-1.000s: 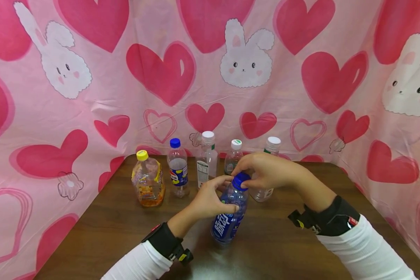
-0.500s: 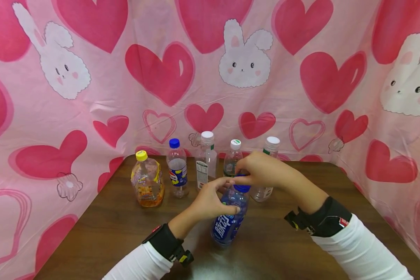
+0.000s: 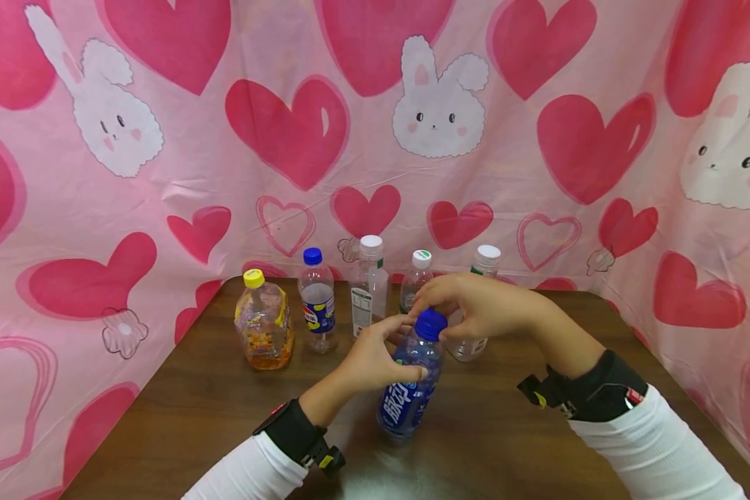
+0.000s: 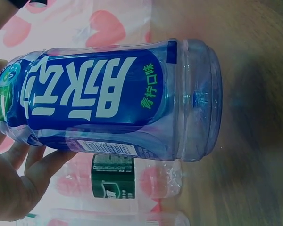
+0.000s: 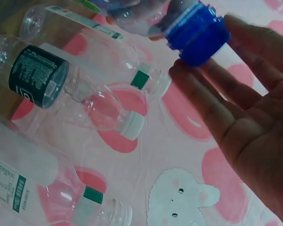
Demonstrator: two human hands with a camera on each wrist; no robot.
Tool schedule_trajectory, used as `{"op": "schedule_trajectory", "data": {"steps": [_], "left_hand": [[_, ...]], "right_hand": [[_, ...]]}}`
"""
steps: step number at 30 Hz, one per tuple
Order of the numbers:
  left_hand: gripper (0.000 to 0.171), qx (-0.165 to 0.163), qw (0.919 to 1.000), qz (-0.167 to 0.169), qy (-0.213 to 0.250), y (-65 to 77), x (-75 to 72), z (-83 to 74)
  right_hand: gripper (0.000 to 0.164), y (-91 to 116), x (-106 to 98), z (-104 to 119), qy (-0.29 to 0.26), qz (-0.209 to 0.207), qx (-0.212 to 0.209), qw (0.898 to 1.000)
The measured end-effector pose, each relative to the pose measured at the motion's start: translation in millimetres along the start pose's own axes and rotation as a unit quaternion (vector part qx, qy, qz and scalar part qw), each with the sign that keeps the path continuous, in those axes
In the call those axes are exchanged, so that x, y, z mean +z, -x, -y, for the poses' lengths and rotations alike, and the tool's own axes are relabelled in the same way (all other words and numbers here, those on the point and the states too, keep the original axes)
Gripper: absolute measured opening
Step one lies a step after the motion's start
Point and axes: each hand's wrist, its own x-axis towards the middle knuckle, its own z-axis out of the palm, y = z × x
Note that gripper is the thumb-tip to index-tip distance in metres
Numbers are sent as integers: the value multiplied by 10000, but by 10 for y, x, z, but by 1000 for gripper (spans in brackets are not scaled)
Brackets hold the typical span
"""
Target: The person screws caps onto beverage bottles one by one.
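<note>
A clear blue-tinted drink bottle (image 3: 406,396) with a blue label stands tilted in front of me, its base close over the table. My left hand (image 3: 375,357) grips it round the shoulder; in the left wrist view the fingers (image 4: 42,165) go behind the bottle (image 4: 99,94). My right hand (image 3: 481,305) comes over the top, thumb and fingertips at opposite sides of the blue cap (image 3: 431,324). The right wrist view has the cap (image 5: 200,35) on the neck between the fingertips of the right hand (image 5: 254,103).
Along the back of the wooden table (image 3: 225,430) stand a yellow-capped bottle (image 3: 265,330) with orange liquid, a blue-capped bottle (image 3: 317,312), and white-capped clear bottles (image 3: 370,288). A pink heart-and-rabbit cloth (image 3: 362,167) hangs behind.
My right hand turned across the cap to the left half a second ago, then swung back; its thumb is again at the cap's right side. The left hand and bottle stay put.
</note>
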Motion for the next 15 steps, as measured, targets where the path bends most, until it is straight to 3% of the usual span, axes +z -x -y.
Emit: {"op": "schedule_trajectory", "data": {"steps": [5,11,15], "left_hand": [[70,9,10000,-4,-11,0,1,3],[67,43,9999,-80,-42,-3,8,-3],[67,78,9999,-83,-41,-3,8,2]], "right_hand": [[28,-25,64,-35,396,-134,24,9991],[29,-104,125,-14,1244,-358,510,9903],[36,-82,86,29,1080,-326,603,9918]]}}
